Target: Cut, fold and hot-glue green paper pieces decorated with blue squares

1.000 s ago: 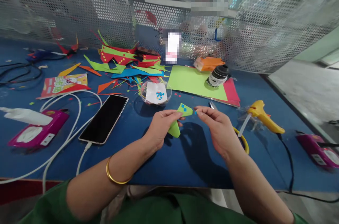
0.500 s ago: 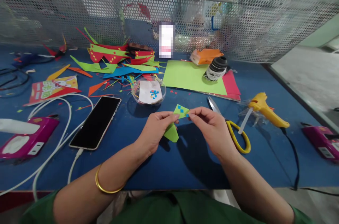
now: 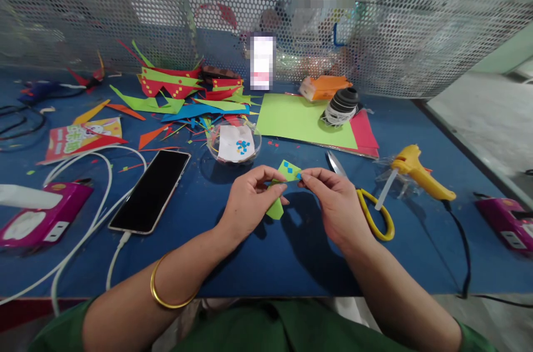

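My left hand [image 3: 252, 196] is closed, pinching a small green paper cutout [image 3: 275, 209] between thumb and fingers above the table. Blue squares sit on the cutout's upper part. The fingers of my right hand [image 3: 331, 194] are pinched at its right edge, around a small blue paper square [image 3: 298, 176]. Whether those fingers also grip the green paper I cannot tell. Beyond the hands stands a clear round bowl [image 3: 211, 149], topped by white paper [image 3: 227, 138] with several tiny blue pieces on it. Scissors [image 3: 387, 230] with yellow handles lie beside my right hand.
A phone [image 3: 152, 191] with a white cable lies at left, near a purple power strip [image 3: 70, 202]. Cut paper masks [image 3: 170, 85] and scraps lie behind. Green sheets [image 3: 291, 116] carry a black-topped bottle [image 3: 342, 105]. A yellow glue gun [image 3: 420, 171] rests at right.
The green cutout has tilted and shifted slightly right in my left hand. My left thumb and fingers have moved over its middle. The right fingertips stay at its edge.
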Demonstrator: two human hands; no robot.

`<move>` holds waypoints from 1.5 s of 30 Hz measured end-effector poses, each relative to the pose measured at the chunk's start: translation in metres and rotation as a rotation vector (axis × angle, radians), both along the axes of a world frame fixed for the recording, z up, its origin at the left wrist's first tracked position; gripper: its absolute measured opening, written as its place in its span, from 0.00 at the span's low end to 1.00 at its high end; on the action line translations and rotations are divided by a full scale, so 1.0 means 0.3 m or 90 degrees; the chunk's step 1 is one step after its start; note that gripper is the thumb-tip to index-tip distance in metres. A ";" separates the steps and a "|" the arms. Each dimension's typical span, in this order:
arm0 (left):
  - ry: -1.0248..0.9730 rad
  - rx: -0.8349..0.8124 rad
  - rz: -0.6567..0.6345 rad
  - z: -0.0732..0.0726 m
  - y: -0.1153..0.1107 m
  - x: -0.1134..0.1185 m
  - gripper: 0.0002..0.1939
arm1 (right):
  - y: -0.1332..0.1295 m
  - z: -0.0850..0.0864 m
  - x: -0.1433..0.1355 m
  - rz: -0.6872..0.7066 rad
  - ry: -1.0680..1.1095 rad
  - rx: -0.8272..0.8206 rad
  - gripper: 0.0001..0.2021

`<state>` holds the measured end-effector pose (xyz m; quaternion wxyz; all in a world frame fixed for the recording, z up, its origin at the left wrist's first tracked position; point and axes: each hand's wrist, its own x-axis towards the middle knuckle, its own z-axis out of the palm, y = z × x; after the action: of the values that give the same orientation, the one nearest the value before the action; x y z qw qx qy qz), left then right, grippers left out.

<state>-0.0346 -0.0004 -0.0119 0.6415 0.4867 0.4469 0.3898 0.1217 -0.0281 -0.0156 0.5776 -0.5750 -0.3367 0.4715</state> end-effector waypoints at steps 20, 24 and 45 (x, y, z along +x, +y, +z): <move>0.040 -0.038 0.027 0.017 -0.004 0.004 0.10 | -0.031 -0.024 -0.015 0.021 -0.274 0.122 0.02; 0.065 -0.004 0.022 0.015 -0.003 0.002 0.09 | -0.034 -0.013 -0.016 0.023 -0.309 0.127 0.03; 0.117 0.104 0.017 0.012 -0.009 0.001 0.06 | -0.031 0.002 -0.005 0.005 -0.363 0.126 0.04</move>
<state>-0.0342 -0.0031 -0.0083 0.5507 0.5653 0.4769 0.3869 0.1202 -0.0374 -0.0149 0.5110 -0.6239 -0.5320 0.2583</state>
